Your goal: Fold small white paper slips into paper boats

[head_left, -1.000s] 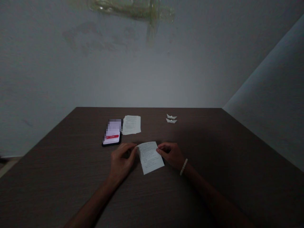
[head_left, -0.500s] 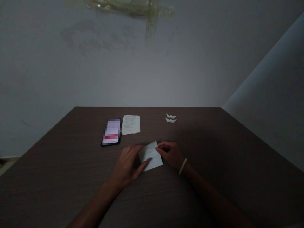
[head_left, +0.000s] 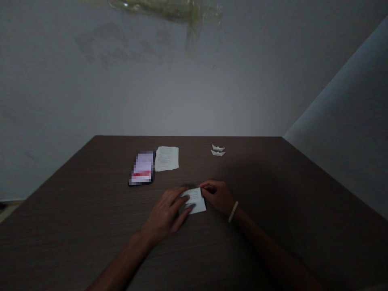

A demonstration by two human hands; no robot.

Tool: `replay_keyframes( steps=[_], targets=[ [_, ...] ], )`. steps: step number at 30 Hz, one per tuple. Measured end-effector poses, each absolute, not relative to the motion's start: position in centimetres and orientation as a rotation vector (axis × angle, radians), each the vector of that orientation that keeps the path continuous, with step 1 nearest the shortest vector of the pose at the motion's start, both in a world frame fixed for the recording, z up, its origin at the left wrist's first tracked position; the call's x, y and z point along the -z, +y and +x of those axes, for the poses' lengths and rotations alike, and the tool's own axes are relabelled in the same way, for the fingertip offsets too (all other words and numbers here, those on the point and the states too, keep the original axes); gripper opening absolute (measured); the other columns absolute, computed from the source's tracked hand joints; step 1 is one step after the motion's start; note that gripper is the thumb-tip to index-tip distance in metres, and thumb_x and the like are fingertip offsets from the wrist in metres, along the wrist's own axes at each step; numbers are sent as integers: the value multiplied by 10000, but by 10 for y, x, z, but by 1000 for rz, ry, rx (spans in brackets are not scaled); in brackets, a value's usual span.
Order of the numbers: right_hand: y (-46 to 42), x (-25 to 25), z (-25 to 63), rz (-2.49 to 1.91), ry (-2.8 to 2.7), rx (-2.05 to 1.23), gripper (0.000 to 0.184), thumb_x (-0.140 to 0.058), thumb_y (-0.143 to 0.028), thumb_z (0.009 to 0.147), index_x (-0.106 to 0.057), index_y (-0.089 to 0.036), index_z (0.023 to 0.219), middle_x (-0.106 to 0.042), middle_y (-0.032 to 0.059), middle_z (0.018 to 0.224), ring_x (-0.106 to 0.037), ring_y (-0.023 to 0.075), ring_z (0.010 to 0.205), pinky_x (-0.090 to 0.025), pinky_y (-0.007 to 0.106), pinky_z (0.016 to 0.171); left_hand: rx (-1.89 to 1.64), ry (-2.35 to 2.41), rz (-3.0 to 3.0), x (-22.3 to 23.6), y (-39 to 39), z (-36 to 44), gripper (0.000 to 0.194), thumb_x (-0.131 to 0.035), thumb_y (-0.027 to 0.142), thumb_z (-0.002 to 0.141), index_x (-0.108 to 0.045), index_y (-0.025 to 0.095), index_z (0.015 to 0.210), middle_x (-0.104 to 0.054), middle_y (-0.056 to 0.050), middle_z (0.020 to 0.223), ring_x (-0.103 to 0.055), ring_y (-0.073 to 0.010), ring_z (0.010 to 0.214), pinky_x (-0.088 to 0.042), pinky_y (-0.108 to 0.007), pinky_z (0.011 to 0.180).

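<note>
Paper [head_left: 198, 204], a small printed sheet, on the table [head_left: 91, 214], right of the phone and nearer the wearer. Left to right: phone [head_left: 143, 165], slim slab, dark rim, lit screen, likely smooth and rigid. Stack of sheets [head_left: 167, 159] just right of the phone, matte, printed, edges slightly uneven. Left hand [head_left: 165, 211], nearer than the phone and to its right: thumb and fingers apart, laid over the paper's left part; can't tell how hard it presses. Paper should be next to weightless, limp across its face, stiffer along any crease, easy to wrinkle or tear; best taken by edges or corners, with a flat hand steadying. Right hand [head_left: 218, 197], farther right of the phone: thumb and fingertips together, pinching the paper's far right corner. Two white boats [head_left: 218, 153], well right of the phone: folded, pointed ends, probably crushable. Bracelet [head_left: 233, 211] on the right wrist, rightmost from the phone: pale, beaded.
</note>
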State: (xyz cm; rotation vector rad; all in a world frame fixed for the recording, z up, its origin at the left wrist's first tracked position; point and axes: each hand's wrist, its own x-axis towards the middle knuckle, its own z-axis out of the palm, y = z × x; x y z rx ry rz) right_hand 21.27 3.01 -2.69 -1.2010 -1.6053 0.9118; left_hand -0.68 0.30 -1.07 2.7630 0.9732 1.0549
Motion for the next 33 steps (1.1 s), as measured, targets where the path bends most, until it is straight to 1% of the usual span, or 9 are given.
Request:
replay_keyframes(
  steps=[3,8,14,17,20,22,26,29,33],
  targets=[
    [30,26,214,-1198,-1611,-935,106,-633,-209,761,-718,-170,811,-741,41,739,-700,170,663,-549,256,632,-959,998,2745,16,4,-8,273,-581,278,892,-550,163,1138,-561,-164,1270,-566,-280,1130,-520,-450,895],
    [30,23,216,-1196,-1606,-1000,127,-631,-222,776,-723,-169,846,-749,49,795,-705,182,720,-549,267,669,-845,992,2745,20,6,-9,366,-648,326,849,-538,173,1163,-543,-162,1304,-555,-298,1145,-502,-470,916],
    [31,18,219,-1186,-1703,-928,193,-565,-258,851,-737,-170,842,-740,41,800,-678,166,735,-506,256,677,-800,970,2758,18,6,-8,331,-652,322,847,-553,183,1130,-554,-144,1287,-558,-286,1123,-487,-465,921],
    [30,18,219,-1191,-1778,-826,195,-588,-292,855,-737,-173,819,-724,32,749,-647,148,669,-475,243,624,-793,947,2767,20,7,-7,289,-622,301,869,-559,176,1121,-560,-141,1279,-558,-276,1121,-487,-457,921],
    [30,21,219,-1191,-1848,-702,132,-659,-280,808,-736,-176,784,-691,17,667,-583,120,569,-431,227,555,-807,934,2774,22,7,-6,274,-597,292,884,-568,177,1131,-573,-135,1264,-554,-271,1141,-486,-455,929],
    [30,23,220,-1184,-1889,-649,92,-687,-260,787,-735,-181,778,-677,13,654,-563,113,560,-422,224,554,-811,921,2778,25,8,-6,290,-591,295,889,-566,179,1154,-579,-134,1260,-556,-271,1144,-487,-460,930],
    [32,26,223,-1138,-1985,-592,31,-698,-210,783,-728,-201,788,-682,7,673,-559,122,598,-430,243,606,-823,894,2771,28,8,-6,332,-589,285,893,-552,169,1202,-574,-142,1275,-550,-275,1162,-493,-468,936],
    [33,26,224,-1085,-2039,-570,43,-685,-179,794,-715,-210,791,-704,11,728,-585,134,653,-443,268,671,-795,901,2769,29,9,-6,353,-580,277,897,-548,169,1231,-573,-139,1285,-545,-274,1179,-495,-466,945],
    [33,27,225,-1053,-2060,-564,57,-664,-165,812,-704,-206,813,-716,19,787,-612,146,708,-452,287,721,-776,885,2779,28,9,-6,327,-563,262,907,-570,163,1219,-593,-130,1266,-551,-266,1176,-502,-454,948]
  ],
)
